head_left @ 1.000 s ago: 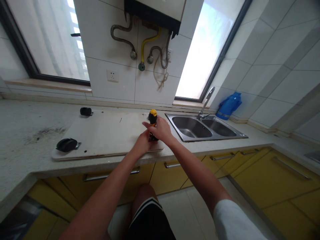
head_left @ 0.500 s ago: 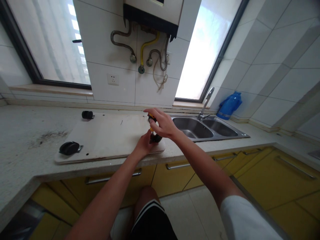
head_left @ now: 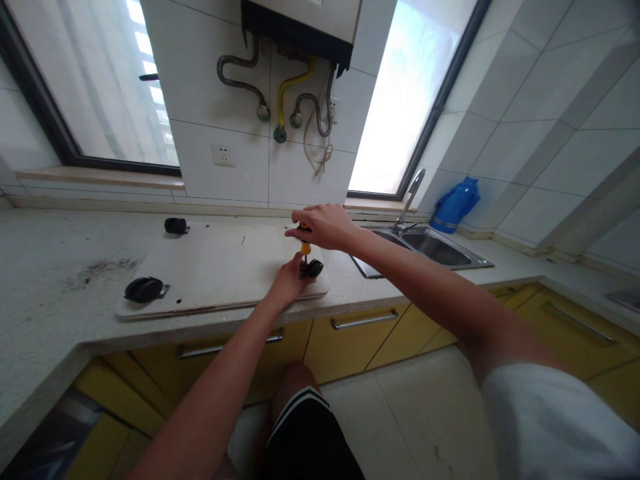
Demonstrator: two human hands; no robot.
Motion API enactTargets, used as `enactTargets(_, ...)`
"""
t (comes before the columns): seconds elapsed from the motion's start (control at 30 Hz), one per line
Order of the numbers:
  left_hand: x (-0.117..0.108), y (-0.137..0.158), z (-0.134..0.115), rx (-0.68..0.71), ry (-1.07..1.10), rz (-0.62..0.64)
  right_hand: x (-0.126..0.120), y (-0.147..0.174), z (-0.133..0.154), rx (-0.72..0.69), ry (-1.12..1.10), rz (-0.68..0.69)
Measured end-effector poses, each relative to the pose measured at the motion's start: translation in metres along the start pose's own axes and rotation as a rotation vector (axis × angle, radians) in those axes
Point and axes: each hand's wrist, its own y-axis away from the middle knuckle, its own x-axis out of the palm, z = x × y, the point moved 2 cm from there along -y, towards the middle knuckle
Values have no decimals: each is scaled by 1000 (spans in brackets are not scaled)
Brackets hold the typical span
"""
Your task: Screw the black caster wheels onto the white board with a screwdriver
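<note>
A screwdriver with a yellow and black handle stands upright, its shaft running down to the mounting plate of a black caster wheel. Closed around the top of its handle is my right hand. My left hand pinches at the caster's plate beside the shaft; the fingertips are partly hidden. This caster sits at the right end of a white board lying on the counter. Two more black casters, one near and one far, are at the board's left end.
Right of the board is a steel double sink with a faucet. A blue bottle-like object stands in the corner. Dark debris lies on the counter at left. Hoses and a water heater are on the wall above.
My right hand has risen and turned on the screwdriver handle, with the elbow swung outward to the right. My left hand stays at the caster. The view has shifted slightly.
</note>
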Motion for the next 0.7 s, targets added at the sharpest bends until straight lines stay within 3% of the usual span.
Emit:
enactTargets(0.17,1,0,1,1,-10,-2,-6,-1,2,-54,34,175)
enactTargets(0.3,2,-1,3,6,-33,-13,-10,-3,3,66,184,82)
enactTargets(0.43,2,-1,3,25,-28,-6,-6,-8,7,-51,119,196)
enactTargets(0.57,1,-1,3,27,-32,-12,-4,-10,9,70,207,62)
enactTargets(0.7,1,-1,5,36,-46,-22,-2,-9,15,-19,126,195)
